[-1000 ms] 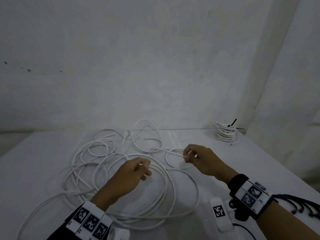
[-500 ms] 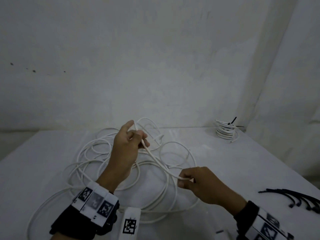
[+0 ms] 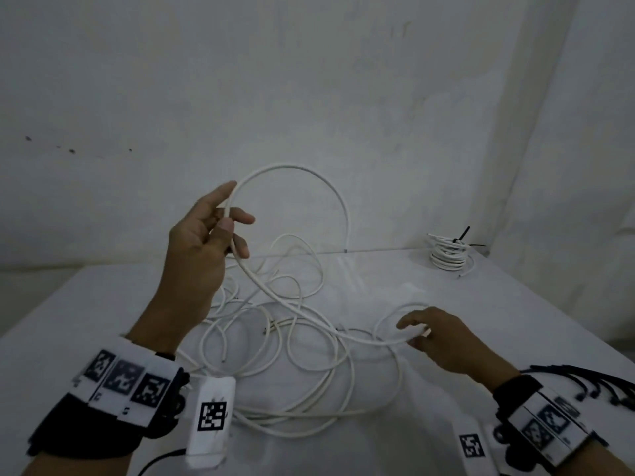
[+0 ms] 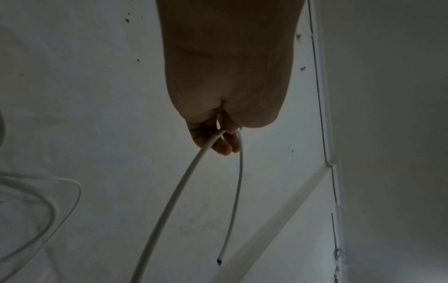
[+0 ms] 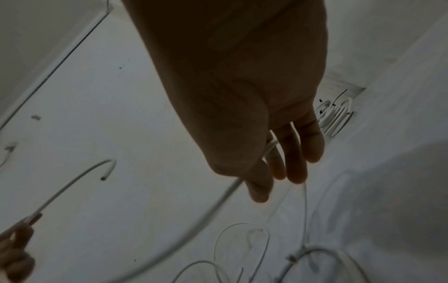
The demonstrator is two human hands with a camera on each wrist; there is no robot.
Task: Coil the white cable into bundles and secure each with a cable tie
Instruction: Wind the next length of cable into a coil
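Left hand [image 3: 202, 235] has risen, pinching white cable [image 3: 292, 304]; right hand [image 3: 443, 338] loosely holds it lower. First loop forming; next, feed slack up.

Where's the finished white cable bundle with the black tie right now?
In the head view, the tied white cable bundle sits at the white table's far right corner by the wall, beyond the right hand.
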